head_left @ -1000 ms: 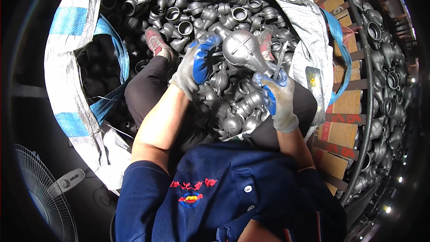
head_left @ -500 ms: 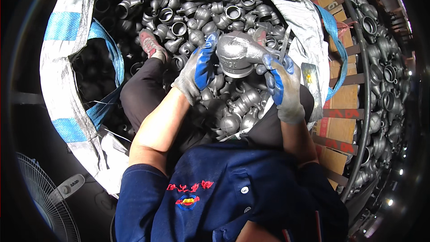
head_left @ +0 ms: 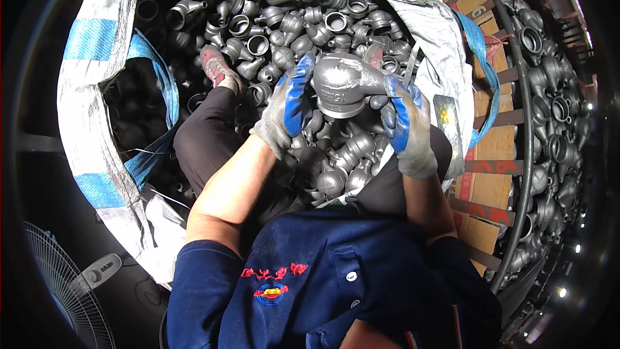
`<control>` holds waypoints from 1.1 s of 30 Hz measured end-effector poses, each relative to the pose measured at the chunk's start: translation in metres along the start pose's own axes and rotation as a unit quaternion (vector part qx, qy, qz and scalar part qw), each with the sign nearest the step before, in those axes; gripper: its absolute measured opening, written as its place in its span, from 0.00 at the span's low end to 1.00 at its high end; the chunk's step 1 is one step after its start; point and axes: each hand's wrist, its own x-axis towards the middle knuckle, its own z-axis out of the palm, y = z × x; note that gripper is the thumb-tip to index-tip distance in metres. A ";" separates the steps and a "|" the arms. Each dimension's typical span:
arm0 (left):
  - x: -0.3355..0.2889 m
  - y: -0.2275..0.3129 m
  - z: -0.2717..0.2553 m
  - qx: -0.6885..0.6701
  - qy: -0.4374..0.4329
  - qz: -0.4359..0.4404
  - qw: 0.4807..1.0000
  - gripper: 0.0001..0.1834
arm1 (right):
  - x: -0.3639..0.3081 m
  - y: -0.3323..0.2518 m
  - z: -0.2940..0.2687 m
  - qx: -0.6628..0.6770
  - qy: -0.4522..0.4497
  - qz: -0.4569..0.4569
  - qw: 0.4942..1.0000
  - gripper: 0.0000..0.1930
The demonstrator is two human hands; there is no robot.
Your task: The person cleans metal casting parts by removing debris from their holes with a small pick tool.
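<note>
A grey metal casting (head_left: 345, 84), with a rounded body, a ringed open end and a narrower neck to the right, is held up between my gloved hands. My right hand (head_left: 405, 113) is closed around the neck. A narrow, flat metal strip (head_left: 411, 64) sticks up beside its fingers; whether the hand holds it too is hard to tell. My left hand (head_left: 290, 100) stands upright along the casting's left side, fingers stretched and the blue palm coating turned toward it; whether they touch cannot be made out. Many similar castings (head_left: 278, 32) lie heaped below.
A large white woven sack (head_left: 90, 116) with blue straps (head_left: 169, 84) surrounds the heap and my legs. On the right runs a metal-framed crate (head_left: 494, 148) lined with cardboard, and more castings (head_left: 552, 116) lie beyond. A fan (head_left: 64, 284) stands at the lower left.
The casting has shifted very slightly down and right and turned a little. My left hand has moved slightly down and right; my right hand stays on the neck.
</note>
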 end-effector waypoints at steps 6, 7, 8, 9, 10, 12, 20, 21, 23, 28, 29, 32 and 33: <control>0.001 -0.002 -0.005 0.075 0.031 0.028 0.996 0.27 | 0.006 0.002 0.002 0.044 0.027 0.028 0.998 0.11; 0.001 -0.001 -0.005 0.105 0.042 0.035 0.993 0.27 | 0.006 0.001 0.002 0.045 0.004 0.023 0.999 0.11; 0.001 0.000 -0.005 0.109 0.047 0.039 0.992 0.26 | 0.006 -0.001 0.002 0.045 -0.002 0.030 0.999 0.12; 0.001 0.000 -0.005 0.114 0.052 0.042 0.991 0.25 | 0.006 -0.002 0.002 0.050 -0.008 0.032 0.998 0.12; 0.001 0.000 -0.005 0.120 0.053 0.049 0.990 0.25 | 0.006 -0.003 0.002 0.046 -0.006 0.041 0.998 0.12; 0.001 -0.001 -0.005 0.127 0.077 0.049 0.988 0.23 | 0.006 -0.003 0.001 0.053 -0.013 0.044 0.998 0.13; 0.007 -0.011 -0.015 -0.144 0.125 0.006 0.982 0.23 | 0.016 0.018 -0.013 0.330 -0.052 0.129 0.934 0.13; 0.006 -0.014 -0.015 -0.167 0.123 -0.028 0.978 0.24 | 0.017 0.022 -0.014 0.354 -0.045 0.139 0.924 0.13; 0.006 -0.021 -0.014 -0.028 0.066 0.067 0.995 0.21 | 0.016 0.026 -0.016 0.371 -0.063 0.150 0.914 0.15; 0.011 -0.019 -0.010 -0.150 0.083 0.016 0.985 0.21 | 0.012 0.028 -0.017 0.384 -0.090 0.117 0.911 0.19; 0.010 -0.018 -0.008 -0.139 0.065 0.017 0.988 0.21 | 0.012 0.028 -0.018 0.395 -0.108 0.117 0.905 0.19; 0.007 -0.017 -0.002 -0.131 0.106 0.005 0.986 0.22 | 0.014 0.027 -0.018 0.416 -0.082 0.145 0.894 0.18; 0.005 -0.019 0.001 -0.135 0.121 0.004 0.983 0.23 | 0.015 0.027 -0.019 0.427 -0.088 0.154 0.887 0.18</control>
